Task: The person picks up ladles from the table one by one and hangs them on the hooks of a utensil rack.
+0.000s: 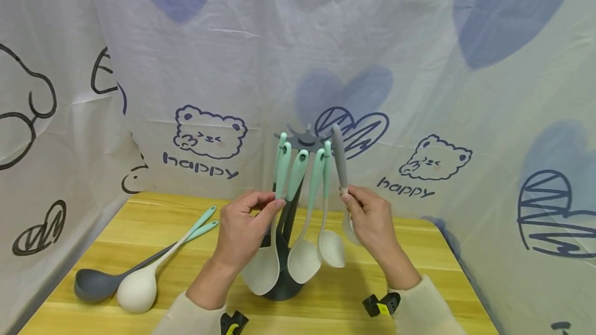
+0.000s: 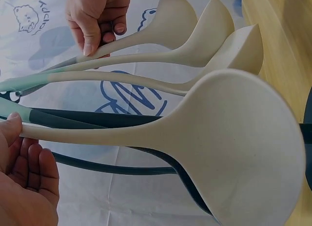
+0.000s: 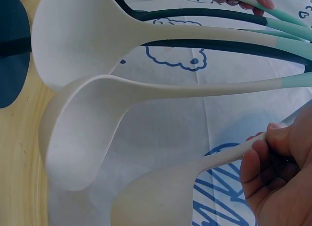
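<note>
In the head view a dark grey utensil stand [image 1: 306, 139] rises in the middle, with several mint-handled ladles hanging from its hooks. My left hand [image 1: 247, 224] pinches a white ladle [image 2: 239, 138] just below its mint handle; its broad bowl hangs downward. On the stand's right side, my right hand [image 1: 374, 221] grips a white ladle with a grey handle [image 1: 339, 156] where handle and neck meet. That handle's top is at the stand's rim, and its bowl [image 3: 158, 199] hangs low. Between my hands hang two white ladles [image 1: 304, 262]. A dark ladle is partly hidden behind the left one.
Two more ladles, one dark grey [image 1: 95, 284] and one white [image 1: 137, 289], lie crossed on the left of the wooden table [image 1: 186, 293]. Behind the table hangs a printed white cloth [image 1: 279, 66]. The stand's round base [image 1: 284, 292] sits near the middle.
</note>
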